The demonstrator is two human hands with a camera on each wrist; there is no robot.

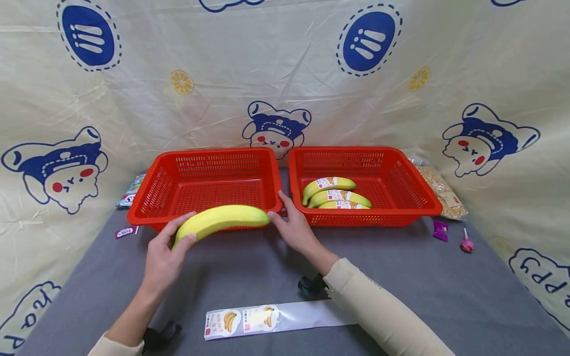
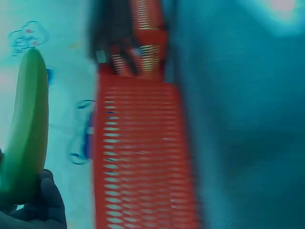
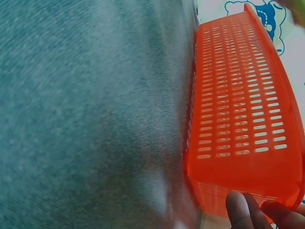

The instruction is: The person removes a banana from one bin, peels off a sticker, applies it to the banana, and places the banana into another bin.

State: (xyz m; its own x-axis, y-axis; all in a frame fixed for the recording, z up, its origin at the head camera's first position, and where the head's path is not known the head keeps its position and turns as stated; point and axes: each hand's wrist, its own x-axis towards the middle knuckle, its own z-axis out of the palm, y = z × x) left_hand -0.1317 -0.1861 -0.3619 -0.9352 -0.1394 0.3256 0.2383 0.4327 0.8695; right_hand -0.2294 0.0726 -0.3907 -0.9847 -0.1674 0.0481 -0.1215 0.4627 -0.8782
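A yellow banana [image 1: 222,219] without a label is held up in front of the left red basket. My left hand [image 1: 165,259] grips it by its left end, between thumb and fingers; the left wrist view shows the same banana [image 2: 28,119] pointing upward. My right hand [image 1: 296,232] is beside its other tip, fingers spread and the thumb at or close to the tip. Whether they touch is unclear. In the right wrist view its fingertips [image 3: 238,207] appear before a red basket's corner. Three labelled bananas [image 1: 340,198] lie in the right red basket [image 1: 383,217].
The left red basket [image 1: 156,217] has nothing visible inside. A strip of banana stickers [image 1: 262,320] lies on the grey table near me. Snack bags [image 1: 441,193] and small sweets [image 1: 466,244] sit beyond the baskets' outer sides. A printed sheet hangs behind.
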